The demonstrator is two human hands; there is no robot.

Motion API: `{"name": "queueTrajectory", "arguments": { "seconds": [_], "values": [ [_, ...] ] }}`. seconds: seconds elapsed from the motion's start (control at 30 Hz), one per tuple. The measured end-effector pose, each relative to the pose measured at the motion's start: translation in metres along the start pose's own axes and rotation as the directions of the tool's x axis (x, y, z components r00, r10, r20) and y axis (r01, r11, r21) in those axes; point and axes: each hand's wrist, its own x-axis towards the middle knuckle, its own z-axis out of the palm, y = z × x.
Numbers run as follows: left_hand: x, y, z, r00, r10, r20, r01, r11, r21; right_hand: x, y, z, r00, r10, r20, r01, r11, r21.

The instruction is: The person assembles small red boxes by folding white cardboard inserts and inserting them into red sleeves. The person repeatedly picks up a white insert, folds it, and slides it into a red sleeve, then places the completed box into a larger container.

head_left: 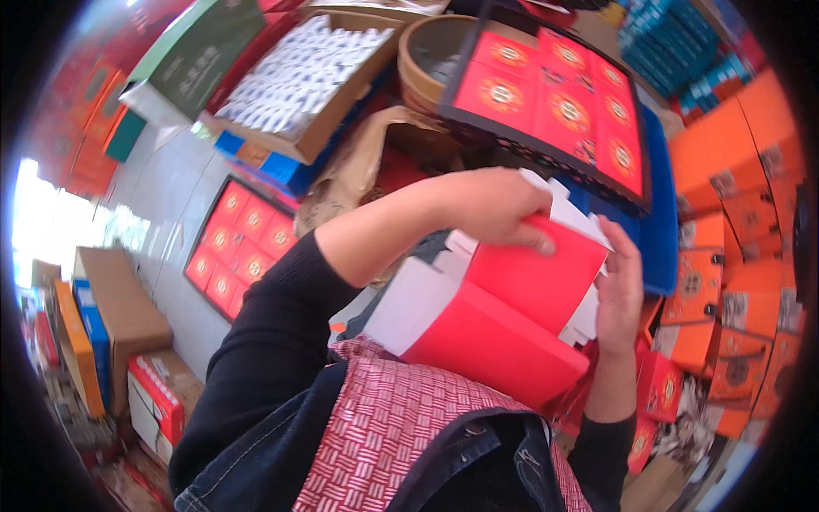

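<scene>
In front of my chest is a red card box (537, 269) with white inner faces and white flaps, part-folded. My left hand (499, 205) reaches across and grips its upper edge, thumb on the red face and fingers behind. At the right edge, my right hand (621, 290) closes on the same box, its fingertips bent over a white flap. A second red card piece (499, 346), with a white end panel, rests against my checked apron (384, 427) just below. Whether the two red pieces are joined, I cannot tell.
Ahead, a dark tray (644, 192) of red boxes rests over a blue crate (664, 239). A carton (299, 149) of small white packets stands left of a round tub (418, 72). Another tray of red boxes (235, 243) lies on the floor. Orange boxes (699, 282) are stacked right.
</scene>
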Motion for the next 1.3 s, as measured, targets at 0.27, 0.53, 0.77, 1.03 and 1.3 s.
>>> {"name": "queueTrajectory", "arguments": {
  "seconds": [0.27, 0.53, 0.77, 1.03, 1.3],
  "values": [
    [-0.075, -0.042, 0.053, 0.888, -0.449, -0.104, 0.407, 0.869, -0.281, -0.009, 0.036, -0.052, 0.825, 0.53, 0.197, -0.524, 0.847, -0.084],
    [-0.205, -0.31, -0.046, 0.241, -0.161, -0.957, 0.864, 0.484, 0.137, -0.03, 0.023, -0.027, 0.878, 0.457, 0.142, -0.373, 0.84, -0.393],
    [-0.194, -0.318, -0.056, 0.296, -0.615, -0.731, 0.931, 0.015, 0.364, -0.055, 0.027, -0.045, 0.87, 0.481, -0.11, -0.487, 0.8, -0.351],
    [-0.153, -0.215, -0.082, 0.137, 0.251, -0.958, 0.762, 0.592, 0.264, -0.054, 0.006, -0.047, 0.94, 0.32, -0.116, -0.34, 0.896, -0.285],
    [-0.046, 0.012, 0.024, 0.584, -0.078, -0.808, -0.347, 0.876, -0.335, 0.0, -0.047, 0.036, 0.975, 0.152, 0.16, -0.171, 0.979, 0.114]
  ]
}}
